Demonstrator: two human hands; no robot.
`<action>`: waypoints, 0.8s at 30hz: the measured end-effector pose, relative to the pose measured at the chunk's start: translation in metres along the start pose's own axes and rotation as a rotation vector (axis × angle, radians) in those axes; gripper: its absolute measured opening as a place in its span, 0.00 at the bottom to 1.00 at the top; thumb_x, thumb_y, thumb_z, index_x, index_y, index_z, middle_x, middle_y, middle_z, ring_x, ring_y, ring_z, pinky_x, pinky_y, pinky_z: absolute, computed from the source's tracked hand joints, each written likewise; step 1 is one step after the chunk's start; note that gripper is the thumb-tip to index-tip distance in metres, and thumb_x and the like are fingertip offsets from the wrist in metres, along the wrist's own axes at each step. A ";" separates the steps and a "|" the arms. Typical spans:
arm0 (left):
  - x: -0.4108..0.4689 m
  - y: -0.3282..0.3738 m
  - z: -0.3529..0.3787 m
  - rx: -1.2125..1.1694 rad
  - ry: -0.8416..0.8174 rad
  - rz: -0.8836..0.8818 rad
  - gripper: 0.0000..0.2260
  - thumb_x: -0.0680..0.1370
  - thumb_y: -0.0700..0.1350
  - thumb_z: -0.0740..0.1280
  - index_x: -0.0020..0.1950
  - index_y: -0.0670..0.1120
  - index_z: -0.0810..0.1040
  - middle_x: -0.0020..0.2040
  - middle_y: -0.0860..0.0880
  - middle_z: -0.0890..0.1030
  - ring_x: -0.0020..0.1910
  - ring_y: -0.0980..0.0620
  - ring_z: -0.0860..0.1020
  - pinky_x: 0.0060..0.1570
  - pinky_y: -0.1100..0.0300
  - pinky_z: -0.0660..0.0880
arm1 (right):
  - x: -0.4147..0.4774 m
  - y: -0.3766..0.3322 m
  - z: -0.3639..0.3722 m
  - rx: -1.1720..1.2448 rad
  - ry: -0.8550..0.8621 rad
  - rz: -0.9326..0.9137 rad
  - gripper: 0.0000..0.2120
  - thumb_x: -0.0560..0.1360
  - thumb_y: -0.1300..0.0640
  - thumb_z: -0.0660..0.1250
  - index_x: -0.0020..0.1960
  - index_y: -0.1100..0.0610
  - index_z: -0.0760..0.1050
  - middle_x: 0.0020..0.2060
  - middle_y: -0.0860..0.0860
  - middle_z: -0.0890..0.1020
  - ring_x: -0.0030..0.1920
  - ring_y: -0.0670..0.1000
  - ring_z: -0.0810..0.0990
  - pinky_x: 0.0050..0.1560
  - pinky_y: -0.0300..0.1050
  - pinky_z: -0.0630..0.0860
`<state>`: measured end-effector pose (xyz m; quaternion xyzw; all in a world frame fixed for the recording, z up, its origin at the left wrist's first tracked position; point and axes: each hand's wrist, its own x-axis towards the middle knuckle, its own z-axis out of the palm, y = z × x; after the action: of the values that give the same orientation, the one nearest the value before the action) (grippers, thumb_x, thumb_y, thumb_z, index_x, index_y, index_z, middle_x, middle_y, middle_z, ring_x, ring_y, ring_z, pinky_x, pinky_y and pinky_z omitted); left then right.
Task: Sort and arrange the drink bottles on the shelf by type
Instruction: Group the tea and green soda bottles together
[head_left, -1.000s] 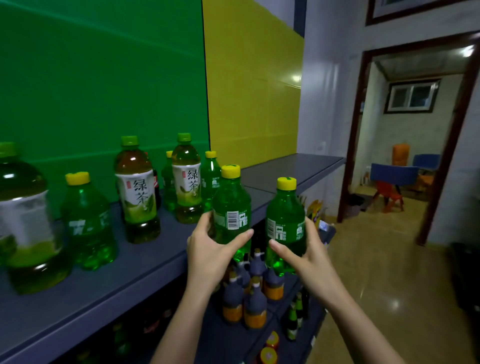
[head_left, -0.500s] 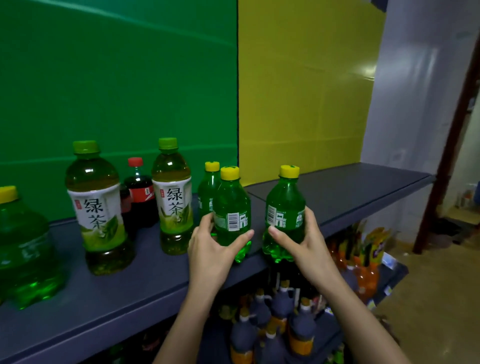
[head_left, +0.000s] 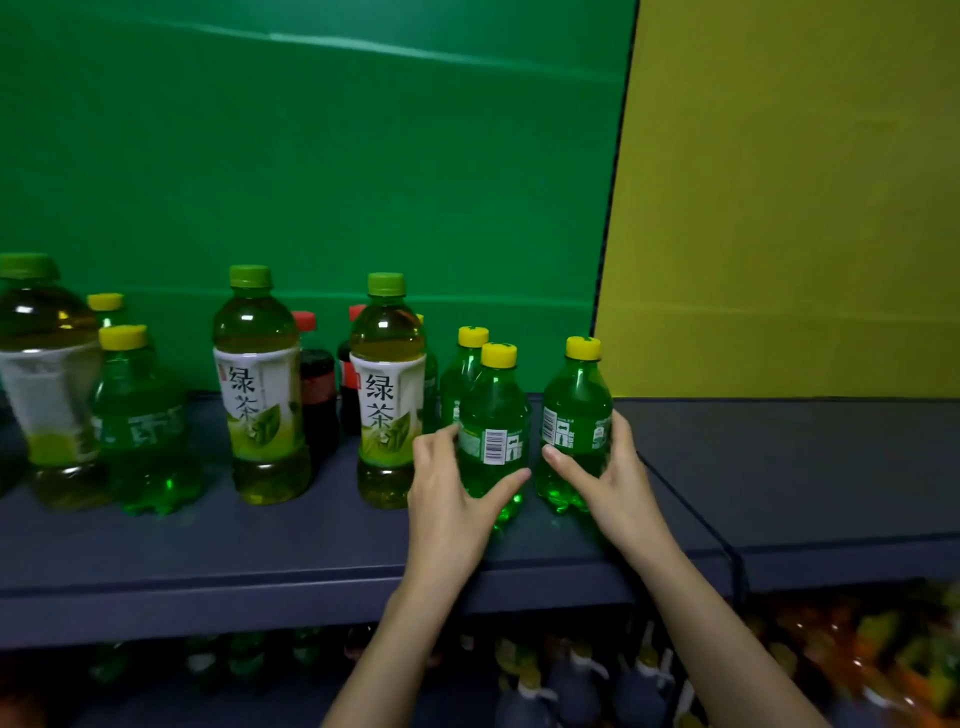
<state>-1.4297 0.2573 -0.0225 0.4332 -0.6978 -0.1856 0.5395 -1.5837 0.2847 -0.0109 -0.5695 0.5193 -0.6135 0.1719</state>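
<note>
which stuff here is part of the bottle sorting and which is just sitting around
Part of the job:
left hand on a yellow-capped green soda bottle
right hand on another
green tea bottles
red-capped dark cola bottles
top shelf

Just there:
bottles on the lower shelf
green and yellow back panels

Two upright green soda bottles (head_left: 493, 431) (head_left: 575, 421), yellow caps, side by side near shelf (head_left: 260, 545) front edge

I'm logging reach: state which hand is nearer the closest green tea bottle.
Left. The left hand sits right beside the green tea bottle, gripping the neighbouring soda; the right hand is further right, one soda bottle beyond.
</note>
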 end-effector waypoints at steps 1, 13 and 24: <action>0.001 0.000 0.002 0.024 0.004 -0.005 0.32 0.67 0.53 0.75 0.65 0.41 0.68 0.56 0.48 0.68 0.54 0.53 0.71 0.50 0.69 0.64 | 0.003 0.003 0.002 0.002 -0.015 -0.001 0.28 0.70 0.58 0.71 0.65 0.50 0.63 0.53 0.38 0.76 0.50 0.31 0.76 0.54 0.34 0.75; 0.004 0.005 0.010 0.254 0.010 -0.029 0.33 0.72 0.55 0.69 0.69 0.41 0.61 0.62 0.46 0.69 0.64 0.48 0.68 0.61 0.59 0.66 | 0.016 0.021 0.005 -0.110 -0.056 0.009 0.36 0.69 0.52 0.71 0.72 0.55 0.57 0.65 0.51 0.71 0.64 0.49 0.70 0.63 0.45 0.68; -0.015 -0.029 -0.118 0.336 0.413 0.028 0.08 0.73 0.54 0.64 0.40 0.50 0.78 0.37 0.54 0.81 0.37 0.53 0.80 0.39 0.53 0.77 | -0.019 -0.040 0.018 -0.029 0.122 -0.206 0.07 0.73 0.63 0.67 0.50 0.54 0.74 0.43 0.52 0.78 0.42 0.44 0.76 0.42 0.28 0.71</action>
<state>-1.3099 0.2783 -0.0112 0.5356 -0.5999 0.0326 0.5935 -1.5471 0.3079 0.0097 -0.5837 0.4763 -0.6541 0.0679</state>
